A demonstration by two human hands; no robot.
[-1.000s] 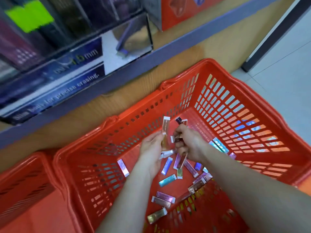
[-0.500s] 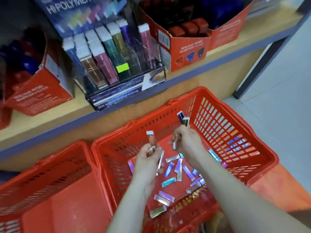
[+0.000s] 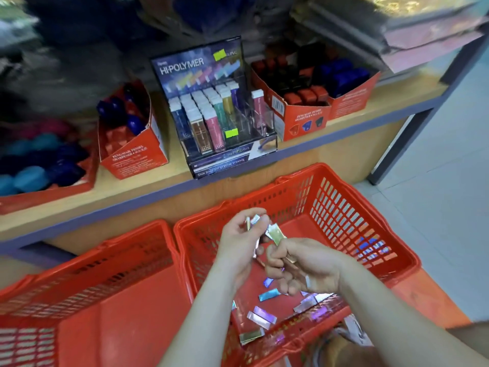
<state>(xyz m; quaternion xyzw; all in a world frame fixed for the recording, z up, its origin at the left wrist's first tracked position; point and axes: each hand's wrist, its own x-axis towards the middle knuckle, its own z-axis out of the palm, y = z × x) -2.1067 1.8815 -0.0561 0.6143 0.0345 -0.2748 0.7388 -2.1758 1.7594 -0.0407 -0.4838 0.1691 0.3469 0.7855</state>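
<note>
I take the red basket [image 3: 341,207] as my mark. Above its middle, my left hand [image 3: 238,245] has its grip curled round a few shiny eraser packets [image 3: 254,219], pinched near the fingertips. Just right of it, also over the basket, my right hand [image 3: 307,268] has its grip closed on a gold packet [image 3: 276,234] that sticks up towards the left hand; the two hands nearly touch. Loose packets [image 3: 267,294] lie scattered on the basket's floor, below the hands. A second basket [image 3: 111,263] stands against its left side. Behind the basket, on the shelf [image 3: 407,95], stands the eraser display [image 3: 209,112].
</note>
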